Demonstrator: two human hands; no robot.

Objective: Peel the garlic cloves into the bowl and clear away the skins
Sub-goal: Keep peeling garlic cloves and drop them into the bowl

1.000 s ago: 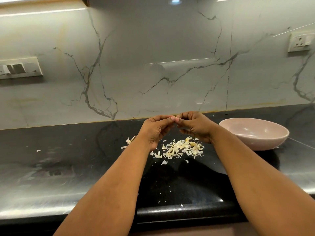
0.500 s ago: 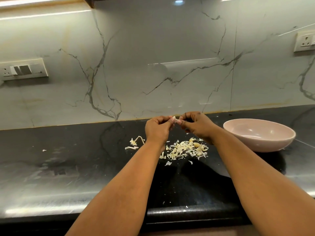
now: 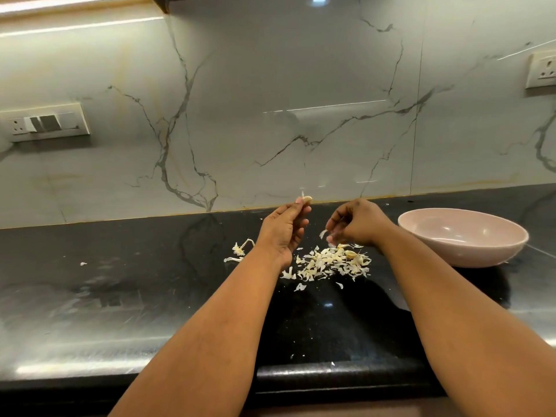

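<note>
The left hand (image 3: 284,228) is raised above the counter (image 3: 126,284) and pinches a clove (image 3: 307,200) between thumb and fingertips, the clove poking up past the knuckles with a wisp of skin sticking out of its top. The right hand (image 3: 355,225) sits a little lower and apart from the left, fingers curled down, with a flake of skin (image 3: 323,233) hanging at its fingertips (whether it truly pinches the flake or the flake is just clinging there, I cannot tell). Right under the right hand, on the black counter, lies the pile of skins (image 3: 328,263), pale and papery, with what look like a couple of cloves mixed in at its right end. A few loose bits have strayed toward the front edge. To the left of the left wrist lies a stem piece (image 3: 240,250) with a curl of skin beside it, and much farther left a single small flake (image 3: 83,263). The bowl (image 3: 463,254), pale pink, stands on the counter to the right of the pile, near the right forearm but not touching it; from here its inside looks bare, though the near wall hides the bottom. Behind everything runs the marble wall (image 3: 270,100), with a switch plate (image 3: 45,122) on the left and a socket (image 3: 541,70) at the far right
</note>
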